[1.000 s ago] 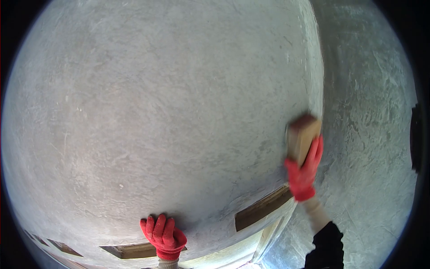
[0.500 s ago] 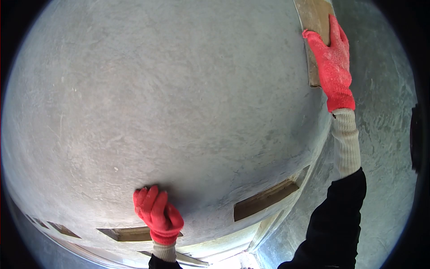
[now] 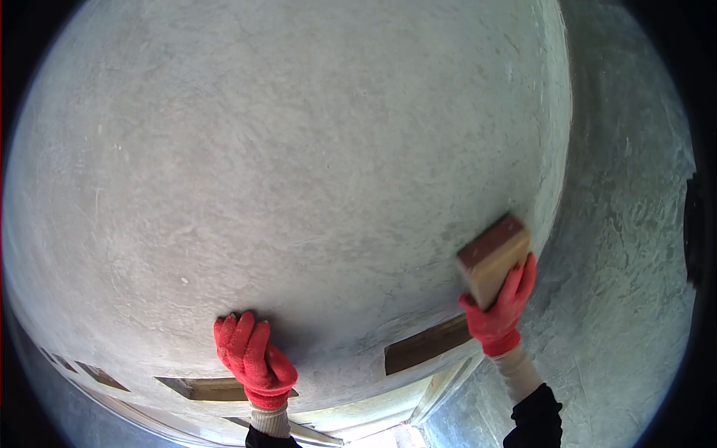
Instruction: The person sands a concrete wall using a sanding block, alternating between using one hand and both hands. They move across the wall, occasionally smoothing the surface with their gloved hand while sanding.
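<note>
A grey plastered wall point(image 3: 299, 164) fills most of the view. My left hand point(image 3: 250, 358), in a red glove, rests flat against its lower part with the fingers pointing up. My right hand point(image 3: 499, 310), also in a red glove, grips a wooden block point(image 3: 491, 257) and holds it against the wall near the corner edge at the right. A beige cuff and a black sleeve show below the right glove.
Rectangular slots point(image 3: 426, 347) with wood inside are cut low in the wall, another slot point(image 3: 202, 388) beside my left hand. A second plastered wall point(image 3: 627, 246) runs back at the right of the corner edge.
My right hand has come down along the corner with the block, from high at the top right to the lower right. My left hand has stayed on the wall.
</note>
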The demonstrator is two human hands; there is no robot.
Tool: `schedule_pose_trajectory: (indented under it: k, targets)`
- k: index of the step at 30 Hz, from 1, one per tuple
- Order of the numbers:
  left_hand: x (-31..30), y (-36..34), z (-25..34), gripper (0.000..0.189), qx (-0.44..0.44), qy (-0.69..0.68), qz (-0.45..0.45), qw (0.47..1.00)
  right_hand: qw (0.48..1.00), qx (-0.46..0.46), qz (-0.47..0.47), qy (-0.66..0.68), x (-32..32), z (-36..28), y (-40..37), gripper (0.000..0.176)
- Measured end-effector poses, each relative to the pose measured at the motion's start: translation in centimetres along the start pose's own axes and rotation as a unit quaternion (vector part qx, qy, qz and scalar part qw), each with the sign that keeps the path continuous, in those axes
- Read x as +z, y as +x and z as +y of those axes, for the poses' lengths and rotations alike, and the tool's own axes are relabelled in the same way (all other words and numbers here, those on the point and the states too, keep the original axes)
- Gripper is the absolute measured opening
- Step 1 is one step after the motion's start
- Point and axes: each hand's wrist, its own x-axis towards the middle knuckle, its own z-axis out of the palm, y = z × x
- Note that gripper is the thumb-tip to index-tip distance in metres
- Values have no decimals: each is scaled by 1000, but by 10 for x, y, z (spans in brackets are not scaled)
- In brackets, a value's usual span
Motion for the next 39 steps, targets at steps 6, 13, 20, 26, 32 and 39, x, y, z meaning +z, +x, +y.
schedule_pose_trajectory:
  k: [6, 13, 20, 26, 32, 39]
  targets:
    - [0, -3, -1, 37, 2, -27, -8, 1000, 998, 29, 57, 22, -5, -8, 190, 92]
    - [-1, -1, 0, 35, -8, -21, -3, 1000, 995, 72, 61, 25, -3, -28, 133, 92]
    - [-3, 0, -1, 35, 9, -66, -19, 998, 1000, -14, -13, 20, 7, -44, -28, 110]
    - [-3, -1, -3, 34, 5, -88, -22, 996, 994, 74, 55, 58, -1, -37, 155, 93]
    - [-1, 4, -2, 33, 5, -77, -2, 997, 988, 115, 85, 66, 1, -37, 166, 91]
    - [1, 4, -1, 33, 5, -78, 5, 997, 997, 65, 21, 20, 5, -69, 12, 103]
